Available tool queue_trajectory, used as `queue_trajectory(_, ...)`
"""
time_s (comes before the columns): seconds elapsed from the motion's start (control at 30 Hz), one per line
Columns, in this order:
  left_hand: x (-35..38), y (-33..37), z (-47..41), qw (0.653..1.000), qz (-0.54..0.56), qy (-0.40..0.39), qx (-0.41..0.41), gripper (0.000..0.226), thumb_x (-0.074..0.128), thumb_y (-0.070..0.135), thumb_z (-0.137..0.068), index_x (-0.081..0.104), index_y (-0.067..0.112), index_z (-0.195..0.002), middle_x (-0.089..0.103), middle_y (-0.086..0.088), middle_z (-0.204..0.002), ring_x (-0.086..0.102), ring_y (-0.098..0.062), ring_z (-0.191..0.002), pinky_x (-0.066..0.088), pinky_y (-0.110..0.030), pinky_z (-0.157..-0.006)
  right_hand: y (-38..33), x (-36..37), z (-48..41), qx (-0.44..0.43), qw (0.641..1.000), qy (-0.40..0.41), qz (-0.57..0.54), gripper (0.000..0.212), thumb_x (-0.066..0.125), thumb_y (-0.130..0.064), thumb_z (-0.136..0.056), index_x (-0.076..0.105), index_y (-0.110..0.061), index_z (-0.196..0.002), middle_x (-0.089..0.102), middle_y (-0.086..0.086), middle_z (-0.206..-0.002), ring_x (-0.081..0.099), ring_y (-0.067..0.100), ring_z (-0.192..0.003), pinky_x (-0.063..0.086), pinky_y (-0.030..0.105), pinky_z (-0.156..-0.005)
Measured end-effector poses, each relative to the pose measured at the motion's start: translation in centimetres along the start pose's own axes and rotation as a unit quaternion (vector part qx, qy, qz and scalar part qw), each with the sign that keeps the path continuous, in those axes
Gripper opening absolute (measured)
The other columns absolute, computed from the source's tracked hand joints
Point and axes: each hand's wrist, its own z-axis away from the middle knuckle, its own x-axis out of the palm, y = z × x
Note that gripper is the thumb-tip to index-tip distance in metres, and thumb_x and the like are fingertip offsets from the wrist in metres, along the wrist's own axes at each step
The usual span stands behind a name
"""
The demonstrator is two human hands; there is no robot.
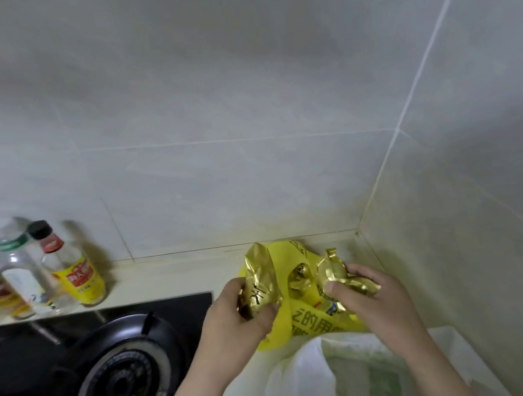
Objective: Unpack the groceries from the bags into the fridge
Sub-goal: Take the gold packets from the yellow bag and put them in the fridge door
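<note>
Walls hem the tabletop [164,275] corner, with the stove [103,368] close on the left. The left hand [236,317] curls its fingers round one gold packet [261,284], the right hand [372,303] round another [338,274], over the yellow bag [303,323] holding a third [299,277].

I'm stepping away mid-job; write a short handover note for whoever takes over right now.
Left hand grips a crinkled gold foil packet; right hand grips a second gold foil packet. Both are over the open yellow plastic bag in the counter corner; a third gold packet lies inside. White plastic bag in front, contents unclear. Fridge out of view; nothing visibly stored. Left: store the packets, empty both bags.
</note>
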Motion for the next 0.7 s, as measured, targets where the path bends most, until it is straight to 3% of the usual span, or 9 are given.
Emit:
queue_trajectory(0.07, -0.9, 0.2, 0.8, 0.999, 0.041, 0.015, -0.005, 0.024, 0.075, 0.016, -0.079, 0.059, 0.017, -0.096, 0.069, -0.006, -0.077, 0.07, -0.025, -0.064, 0.06, -0.038, -0.066, -0.8, 0.6, 1.1, -0.004, 1.0, 0.002, -0.011, 0.035, 0.082, -0.032, -0.071, 0.071, -0.028, -0.104, 0.072, -0.007, -0.099, 0.067, 0.005, -0.086, 0.045, 0.014, -0.063)
queue_trajectory(0.27, -2.7, 0.7, 2.8, 0.994, 0.103, 0.01, -0.027, 0.028, 0.076, 0.02, -0.079, 0.059, 0.011, -0.1, 0.069, -0.007, -0.083, 0.072, -0.024, -0.064, 0.06, -0.036, -0.067, -2.1, 1.9, 3.4, -0.016, 0.998, -0.006, -0.058, 0.025, 0.081, -0.022, -0.074, 0.07, -0.03, -0.095, 0.072, -0.01, -0.088, 0.061, -0.012, -0.065, 0.038, 0.0, -0.05)
queue_trajectory(0.43, -3.4, 1.0, 4.2, 0.991, 0.117, 0.051, -0.036, 0.031, 0.075, 0.03, -0.078, 0.061, 0.012, -0.099, 0.072, -0.005, -0.083, 0.071, -0.024, -0.066, 0.06, -0.036, -0.066, -2.4, 2.7, 2.7, -0.035, 0.992, -0.068, -0.098, 0.025, 0.081, -0.019, -0.073, 0.07, -0.034, -0.09, 0.074, -0.014, -0.085, 0.069, 0.001, -0.078, 0.047, 0.007, -0.055)
queue_trajectory(0.6, -3.8, 0.9, 6.1, 0.982, 0.123, 0.136, -0.047, 0.028, 0.074, 0.029, -0.079, 0.062, 0.011, -0.098, 0.073, -0.002, -0.08, 0.069, -0.019, -0.062, 0.058, -0.032, -0.061, -2.9, 4.1, 1.2, -0.067, 0.976, -0.164, -0.127, 0.024, 0.078, -0.008, -0.076, 0.07, -0.027, -0.088, 0.072, -0.022, -0.074, 0.065, -0.003, -0.066, 0.046, 0.009, -0.052)
queue_trajectory(0.7, -3.6, 0.5, 7.9, 0.971, 0.121, 0.196, -0.065, 0.024, 0.073, 0.03, -0.08, 0.064, 0.012, -0.094, 0.069, -0.001, -0.072, 0.067, -0.018, -0.06, 0.055, -0.029, -0.057, -2.4, 5.4, 0.7, -0.067, 0.968, -0.209, -0.122, 0.025, 0.08, -0.016, -0.074, 0.071, -0.027, -0.094, 0.074, -0.016, -0.084, 0.07, 0.008, -0.079, 0.053, 0.021, -0.068)
